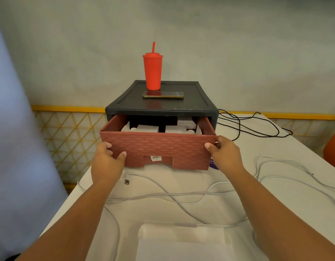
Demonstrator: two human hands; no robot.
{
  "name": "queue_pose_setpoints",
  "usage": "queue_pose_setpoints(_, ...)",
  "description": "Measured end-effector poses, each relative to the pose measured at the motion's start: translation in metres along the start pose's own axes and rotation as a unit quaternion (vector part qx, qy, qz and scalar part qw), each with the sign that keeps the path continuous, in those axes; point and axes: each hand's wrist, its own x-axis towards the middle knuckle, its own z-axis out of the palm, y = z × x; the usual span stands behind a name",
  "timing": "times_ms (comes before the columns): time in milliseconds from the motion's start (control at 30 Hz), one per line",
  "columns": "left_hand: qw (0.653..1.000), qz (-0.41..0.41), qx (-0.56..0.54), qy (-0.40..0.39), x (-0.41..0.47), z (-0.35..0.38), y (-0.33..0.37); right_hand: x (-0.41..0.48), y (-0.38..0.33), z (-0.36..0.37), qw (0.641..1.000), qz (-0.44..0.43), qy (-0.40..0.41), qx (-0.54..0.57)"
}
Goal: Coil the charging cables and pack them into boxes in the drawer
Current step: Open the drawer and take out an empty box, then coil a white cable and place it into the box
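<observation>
A brick-patterned red drawer stands partly pulled out of a dark grey cabinet on the table. My left hand grips the drawer front's left edge and my right hand grips its right edge. White boxes show inside the drawer. Loose white charging cables lie uncoiled across the table in front of it, with a USB plug near my left wrist. A black cable trails on the table to the right of the cabinet.
A red tumbler with a straw and a phone sit on the cabinet top. A white open box lies at the table's near edge. The table's left edge drops off beside a yellow lattice barrier. An orange object sits at far right.
</observation>
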Motion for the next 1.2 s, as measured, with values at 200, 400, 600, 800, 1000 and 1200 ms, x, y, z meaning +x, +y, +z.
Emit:
queue_pose_setpoints(200, 0.993, -0.003, 0.006, -0.118, -0.023, -0.005, 0.01, -0.001, 0.002, 0.001, 0.999, 0.014, -0.035, 0.002)
queue_pose_setpoints(400, 0.97, 0.005, -0.066, -0.236, -0.096, -0.039, 0.021, -0.061, 0.016, -0.023, 0.993, 0.042, -0.054, 0.098)
queue_pose_setpoints(600, 0.962, -0.046, -0.104, -0.248, -0.159, -0.059, 0.004, -0.147, 0.047, -0.045, 0.988, 0.045, -0.048, 0.137)
queue_pose_setpoints(800, 0.956, -0.069, -0.117, -0.26, -0.191, -0.059, -0.006, -0.2, 0.063, -0.044, 0.991, 0.058, -0.099, 0.065)
queue_pose_setpoints(1000, 0.955, -0.038, -0.042, -0.289, -0.202, -0.057, 0.0, -0.211, 0.062, -0.041, 0.983, -0.042, -0.176, -0.037)
queue_pose_setpoints(1200, 0.937, -0.008, -0.019, -0.35, -0.195, -0.057, 0.002, -0.208, 0.065, -0.044, 0.98, -0.05, -0.181, 0.067)
